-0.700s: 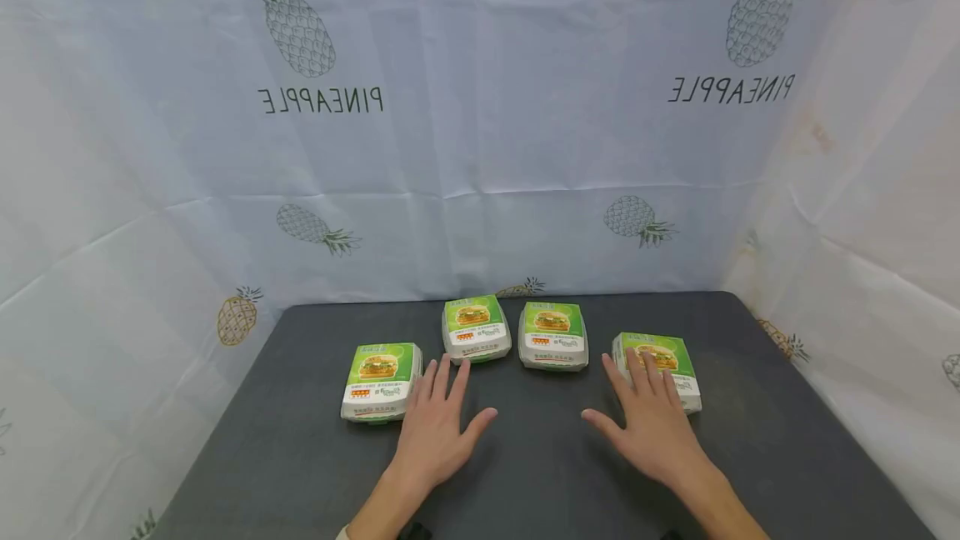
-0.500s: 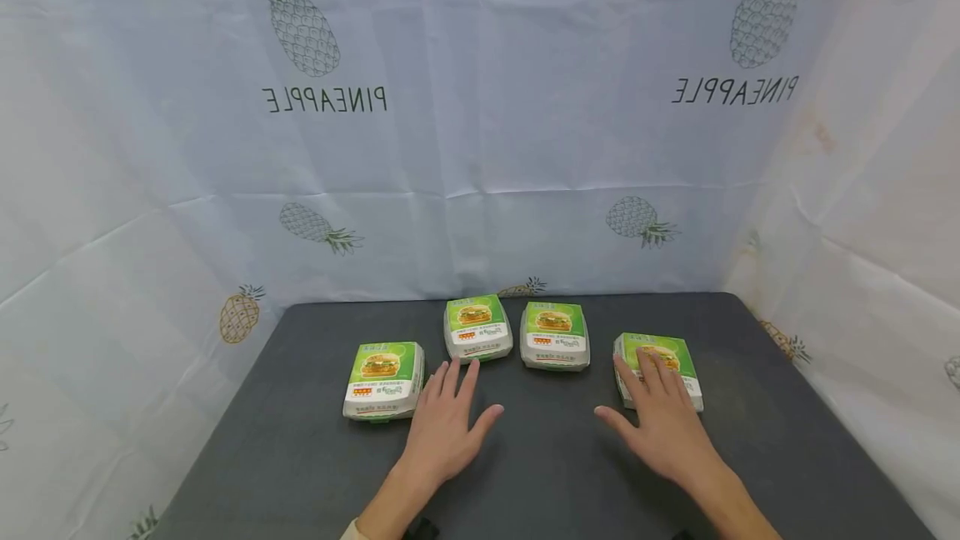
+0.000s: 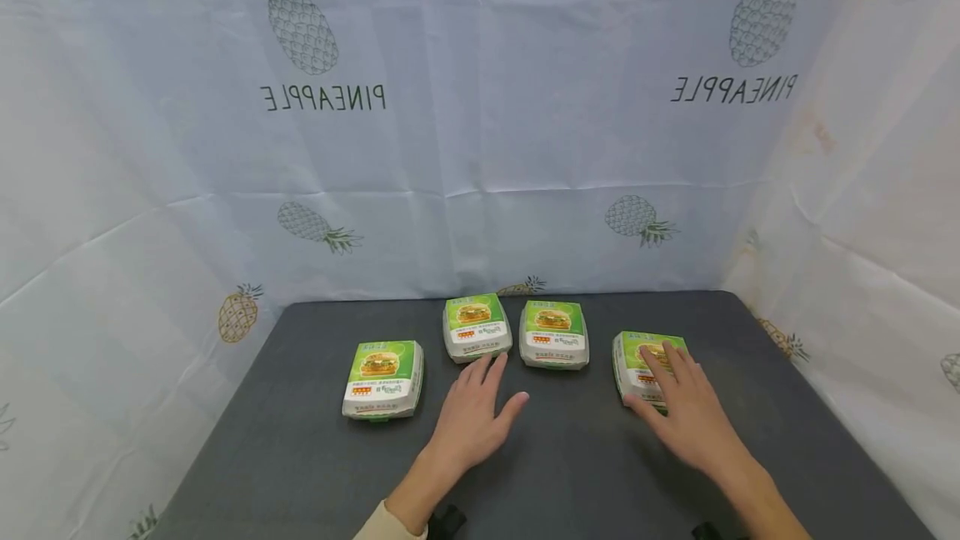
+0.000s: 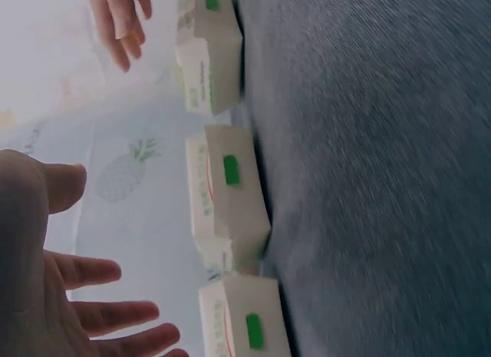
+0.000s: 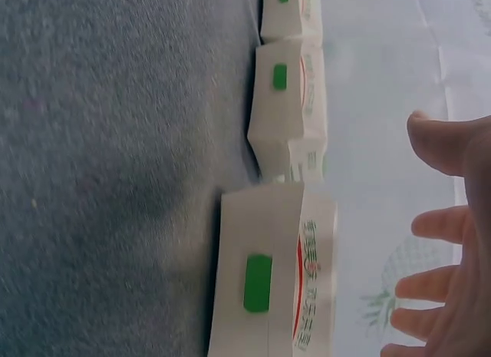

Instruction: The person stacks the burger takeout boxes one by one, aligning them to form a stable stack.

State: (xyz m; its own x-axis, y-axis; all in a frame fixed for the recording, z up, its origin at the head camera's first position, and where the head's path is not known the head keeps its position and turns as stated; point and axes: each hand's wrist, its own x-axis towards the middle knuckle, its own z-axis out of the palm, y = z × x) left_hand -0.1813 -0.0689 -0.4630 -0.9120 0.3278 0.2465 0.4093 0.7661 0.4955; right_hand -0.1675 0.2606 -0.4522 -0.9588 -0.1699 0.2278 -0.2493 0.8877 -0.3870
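Observation:
Two burger boxes, green and white with a burger picture on the lid, stand at the back of the table: a back-left box (image 3: 477,329) and a back-right box (image 3: 554,336). A third, the left burger box (image 3: 383,380), sits nearer on the left; the right burger box (image 3: 634,369) is partly covered by my right hand in the head view. My left hand (image 3: 471,423), fingers spread, hovers just in front of the back-left box and holds nothing. My right hand (image 3: 693,419) is spread out over the right box, its fingertips overlapping the lid; in the right wrist view the fingers (image 5: 430,284) are apart from the box.
The dark grey table (image 3: 570,473) has its far edge against a white pineapple-print cloth (image 3: 525,140). Cloth walls also flank it at left (image 3: 97,290) and right (image 3: 885,215). A black wrist strap piece (image 3: 447,521) shows below my left hand.
Both hands have moved to the right. My left hand has gone from beside the left box to in front of the back-left box. The boxes have stayed in place.

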